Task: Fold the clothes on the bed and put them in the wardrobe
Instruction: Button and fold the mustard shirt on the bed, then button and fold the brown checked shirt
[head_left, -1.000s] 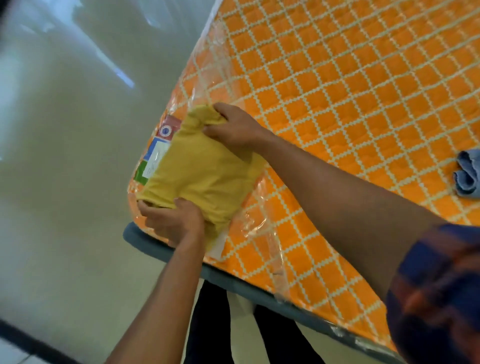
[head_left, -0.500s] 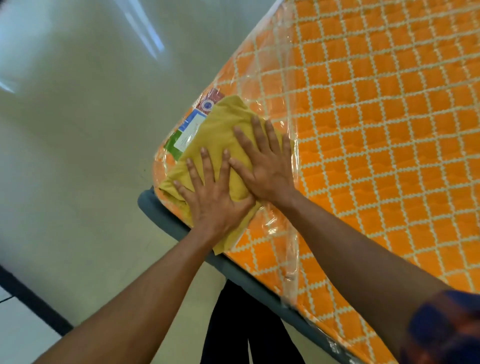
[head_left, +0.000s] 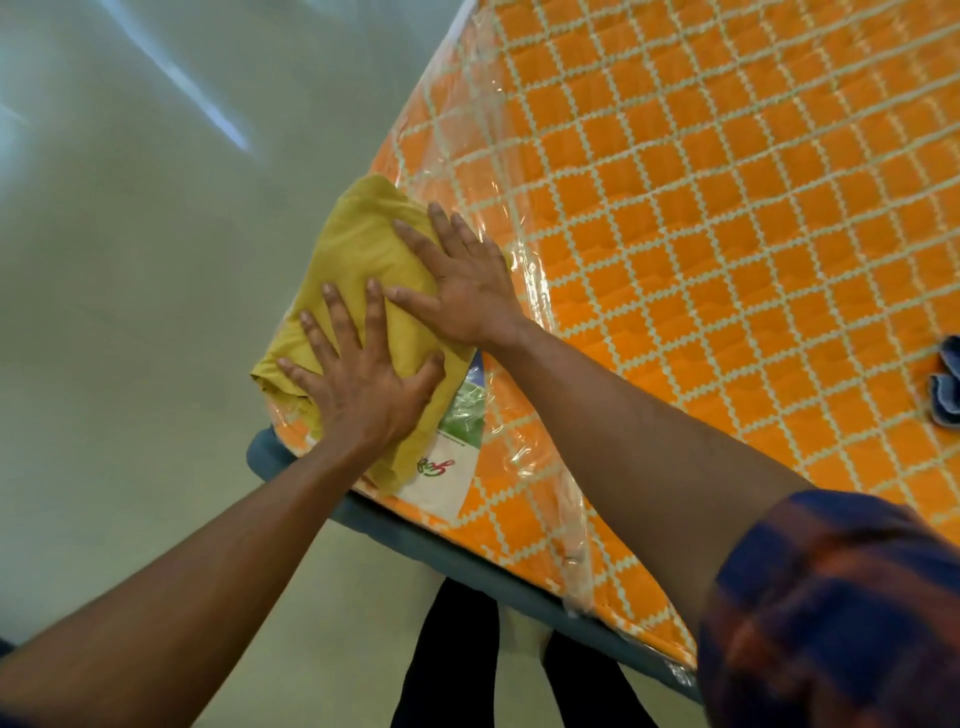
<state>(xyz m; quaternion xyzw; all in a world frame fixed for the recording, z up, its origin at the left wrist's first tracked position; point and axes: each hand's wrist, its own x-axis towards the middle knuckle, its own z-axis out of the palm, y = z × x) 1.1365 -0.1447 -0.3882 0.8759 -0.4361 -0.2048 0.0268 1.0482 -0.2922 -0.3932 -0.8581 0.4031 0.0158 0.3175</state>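
A folded yellow garment (head_left: 363, 249) lies at the corner of the orange mattress (head_left: 701, 234), left of the middle of the frame. The mattress is wrapped in clear plastic. The left hand (head_left: 363, 384) lies flat on the lower part of the garment with fingers straight and spread, gripping nothing. The right hand (head_left: 462, 291) presses in the same flat way on its upper right part, just beside the left hand. A printed label (head_left: 452, 467) shows under the garment's lower edge. At the right edge of the frame lies a blue cloth (head_left: 945, 387), well apart from the hands. The grey bed frame (head_left: 467, 561) runs below the mattress
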